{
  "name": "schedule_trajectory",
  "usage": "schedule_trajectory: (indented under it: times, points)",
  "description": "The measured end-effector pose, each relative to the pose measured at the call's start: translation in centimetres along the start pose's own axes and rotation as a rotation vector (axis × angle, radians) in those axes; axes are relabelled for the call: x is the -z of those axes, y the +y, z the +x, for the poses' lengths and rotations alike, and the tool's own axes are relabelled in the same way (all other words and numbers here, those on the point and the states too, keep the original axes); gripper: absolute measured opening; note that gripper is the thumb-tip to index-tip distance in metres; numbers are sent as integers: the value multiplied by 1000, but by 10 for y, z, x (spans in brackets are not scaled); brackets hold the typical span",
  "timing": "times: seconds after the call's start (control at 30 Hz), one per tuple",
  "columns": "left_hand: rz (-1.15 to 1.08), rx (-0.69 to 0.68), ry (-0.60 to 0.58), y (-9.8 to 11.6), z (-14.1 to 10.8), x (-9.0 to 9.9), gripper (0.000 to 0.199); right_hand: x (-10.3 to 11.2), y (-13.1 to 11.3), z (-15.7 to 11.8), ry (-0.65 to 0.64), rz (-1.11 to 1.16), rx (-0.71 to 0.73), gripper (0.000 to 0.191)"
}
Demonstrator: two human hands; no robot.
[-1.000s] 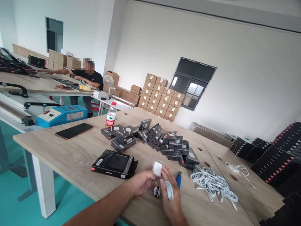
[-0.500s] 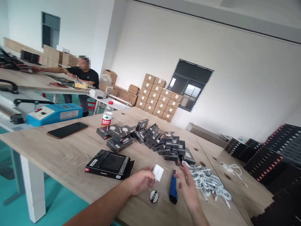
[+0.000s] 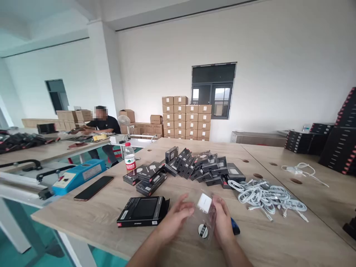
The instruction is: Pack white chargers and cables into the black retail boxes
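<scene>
My right hand [image 3: 222,218] is closed on the right edge of a clear plastic insert [image 3: 197,217] above the table. A white charger plug [image 3: 205,202] sits in its upper part, and a round black-and-white label [image 3: 203,230] shows lower down. Beside the insert's left edge is my left hand [image 3: 178,215], its fingers bent but apart. A blue-handled tool [image 3: 235,226] lies mostly hidden behind my right hand. To the left, a black retail box [image 3: 141,211] lies with its end flap open.
Several small black boxes [image 3: 186,163] are piled ahead, near a water bottle [image 3: 129,157]. White cables [image 3: 267,196] lie tangled on the right, a phone [image 3: 94,188] on the left. A co-worker [image 3: 104,126] sits beyond a blue machine [image 3: 79,176].
My right hand has left the blue-handled tool and taken the insert's right edge. My left hand has loosened from the charger side. The view has levelled and swung.
</scene>
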State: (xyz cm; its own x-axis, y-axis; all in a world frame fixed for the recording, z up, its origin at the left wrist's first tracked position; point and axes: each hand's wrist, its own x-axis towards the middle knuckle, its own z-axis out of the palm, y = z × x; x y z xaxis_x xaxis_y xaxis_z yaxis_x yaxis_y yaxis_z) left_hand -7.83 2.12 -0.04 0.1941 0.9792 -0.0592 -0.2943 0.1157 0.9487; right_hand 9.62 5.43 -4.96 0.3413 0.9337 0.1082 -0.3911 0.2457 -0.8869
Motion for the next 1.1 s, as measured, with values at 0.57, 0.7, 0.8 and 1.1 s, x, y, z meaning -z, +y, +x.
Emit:
schedule_trajectory:
  times: [0.57, 0.7, 0.8, 1.1]
  points:
    - [1497, -44, -142, 90, -13, 79, 92, -6, -14, -5, -8, 160, -276, 63]
    - [1415, -81, -97, 92, -16, 66, 105, -8, -15, -5, -12, 217, -271, 50]
    - [1399, -113, -76, 91, -23, 56, 109, -11, -17, -1, 13, 241, -273, 46]
    - [1669, -15, -52, 81, -28, 18, 122, -37, -39, 25, -91, 495, -325, 54]
